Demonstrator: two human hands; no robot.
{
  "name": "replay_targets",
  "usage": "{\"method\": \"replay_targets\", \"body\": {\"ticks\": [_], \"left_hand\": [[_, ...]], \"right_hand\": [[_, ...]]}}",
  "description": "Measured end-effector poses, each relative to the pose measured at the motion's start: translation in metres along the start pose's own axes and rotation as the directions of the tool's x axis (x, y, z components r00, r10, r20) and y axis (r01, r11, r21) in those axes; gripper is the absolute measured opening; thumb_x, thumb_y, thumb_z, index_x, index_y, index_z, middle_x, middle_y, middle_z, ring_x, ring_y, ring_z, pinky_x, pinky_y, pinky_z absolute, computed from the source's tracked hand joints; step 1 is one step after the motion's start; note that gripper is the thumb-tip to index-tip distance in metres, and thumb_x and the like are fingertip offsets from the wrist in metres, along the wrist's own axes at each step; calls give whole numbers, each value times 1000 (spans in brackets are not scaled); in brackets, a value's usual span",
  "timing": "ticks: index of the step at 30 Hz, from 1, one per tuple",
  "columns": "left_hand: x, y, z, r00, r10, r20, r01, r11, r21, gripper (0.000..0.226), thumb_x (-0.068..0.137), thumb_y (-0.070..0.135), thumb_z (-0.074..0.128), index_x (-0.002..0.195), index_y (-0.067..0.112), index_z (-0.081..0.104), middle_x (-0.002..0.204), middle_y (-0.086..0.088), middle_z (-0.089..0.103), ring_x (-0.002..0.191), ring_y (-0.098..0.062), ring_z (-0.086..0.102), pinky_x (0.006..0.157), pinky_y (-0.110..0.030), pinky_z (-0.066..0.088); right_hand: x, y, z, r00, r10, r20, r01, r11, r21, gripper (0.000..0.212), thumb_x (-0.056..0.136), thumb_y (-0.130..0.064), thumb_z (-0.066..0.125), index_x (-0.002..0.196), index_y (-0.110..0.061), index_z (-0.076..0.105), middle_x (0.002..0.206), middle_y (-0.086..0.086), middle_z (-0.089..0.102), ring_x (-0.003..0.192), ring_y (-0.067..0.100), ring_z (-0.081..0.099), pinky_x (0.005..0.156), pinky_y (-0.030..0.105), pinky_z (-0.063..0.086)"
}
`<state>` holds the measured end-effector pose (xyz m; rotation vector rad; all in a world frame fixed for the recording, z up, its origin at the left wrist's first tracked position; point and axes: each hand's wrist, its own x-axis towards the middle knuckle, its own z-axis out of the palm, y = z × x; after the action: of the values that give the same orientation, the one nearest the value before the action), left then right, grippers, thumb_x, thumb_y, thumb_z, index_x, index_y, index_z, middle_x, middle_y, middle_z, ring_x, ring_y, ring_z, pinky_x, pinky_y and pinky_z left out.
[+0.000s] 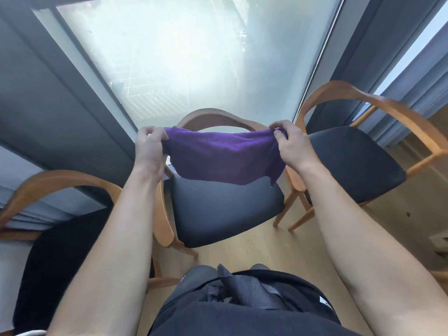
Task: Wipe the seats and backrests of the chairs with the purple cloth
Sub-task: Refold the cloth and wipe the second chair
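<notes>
Left hand (150, 144) & right hand (289, 144) are each pinching a top corner of the purple cloth (223, 157), hanging it over the middle chair (225, 204). Looking soft, light, floppy; prob. best bunching it in one palm.

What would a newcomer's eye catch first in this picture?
The purple cloth draws the eye, stretched in mid-air at the centre between the left hand and the right hand, each pinching an upper corner. Beneath it stands a wooden chair with a dark seat, and a bright window glows behind.
</notes>
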<state>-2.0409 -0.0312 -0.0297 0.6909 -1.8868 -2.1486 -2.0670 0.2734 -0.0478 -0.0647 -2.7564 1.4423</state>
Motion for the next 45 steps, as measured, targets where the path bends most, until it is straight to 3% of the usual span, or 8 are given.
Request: {"method": "replay_targets", "body": {"ticks": [7, 12, 17, 24, 27, 34, 38, 45], "left_hand": [[0, 1, -9, 999, -6, 35, 3, 996, 86, 32, 72, 10, 53, 95, 20, 73, 89, -7, 58, 81, -22, 49, 70, -32, 42], [9, -4, -25, 981, 34, 192, -124, 871, 476, 61, 70, -3, 60, 125, 21, 65, 109, -2, 62, 96, -17, 61, 84, -28, 52], [9, -7, -19, 979, 156, 133, -203, 668, 716, 39, 81, -3, 64, 109, 23, 72, 103, 0, 66, 100, -21, 64, 83, -31, 55], [11, -14, -17, 953, 241, 182, -287, 530, 798, 23, 83, 30, 75, 79, 10, 63, 105, 0, 57, 88, -17, 56, 70, -28, 46], [8, -14, -10, 966, 177, 189, -256, 538, 803, 20, 82, 35, 66, 77, 17, 57, 79, -1, 61, 74, -22, 59, 58, -29, 44], [-11, -13, 30, 967, 70, 244, -242, 547, 802, 17, 77, 37, 56, 73, 20, 55, 71, 0, 63, 77, -26, 64, 67, -40, 54], [-22, -16, 56, 937, 11, 349, -282, 612, 739, 32, 80, 42, 63, 82, 10, 62, 76, -6, 66, 68, -13, 60, 59, -29, 48], [-30, -10, 64, 813, -214, 542, -91, 873, 480, 35, 83, 25, 41, 88, 4, 69, 89, -12, 73, 91, -33, 72, 94, -49, 54]], "right_hand": [[1, 5, -1, 994, 90, 62, -93, 995, 46, 20, 101, -34, 52, 120, -29, 56, 113, -10, 56, 110, 13, 53, 83, 19, 41], [3, 9, -8, 968, 76, 238, -46, 990, -131, 85, 71, -42, 86, 143, -28, 41, 116, -10, 50, 102, 12, 48, 80, 18, 40], [4, 12, -1, 994, 12, 113, 16, 970, -242, 27, 82, -27, 80, 106, -25, 68, 102, -2, 56, 103, 22, 57, 75, 21, 44], [6, 13, 5, 994, 35, 106, 0, 949, -314, 15, 82, -36, 79, 90, -26, 71, 139, 10, 48, 136, 32, 38, 104, 42, 43], [4, 8, 8, 989, 52, 139, -12, 962, -271, 21, 84, -41, 75, 78, -28, 59, 92, 0, 65, 91, 22, 64, 64, 23, 45], [-1, -12, 35, 986, 76, 147, -29, 953, -301, 27, 81, -47, 62, 77, -20, 62, 73, -6, 62, 68, 7, 57, 51, 23, 40], [-4, -26, 48, 968, 67, 241, -22, 982, -187, 24, 85, -45, 65, 80, -22, 59, 76, -10, 60, 70, 1, 56, 49, 18, 34], [-15, -26, 42, 874, -3, 485, -68, 989, 130, 66, 69, -71, 75, 118, -32, 51, 104, -17, 63, 90, 1, 65, 63, 15, 51]]}}
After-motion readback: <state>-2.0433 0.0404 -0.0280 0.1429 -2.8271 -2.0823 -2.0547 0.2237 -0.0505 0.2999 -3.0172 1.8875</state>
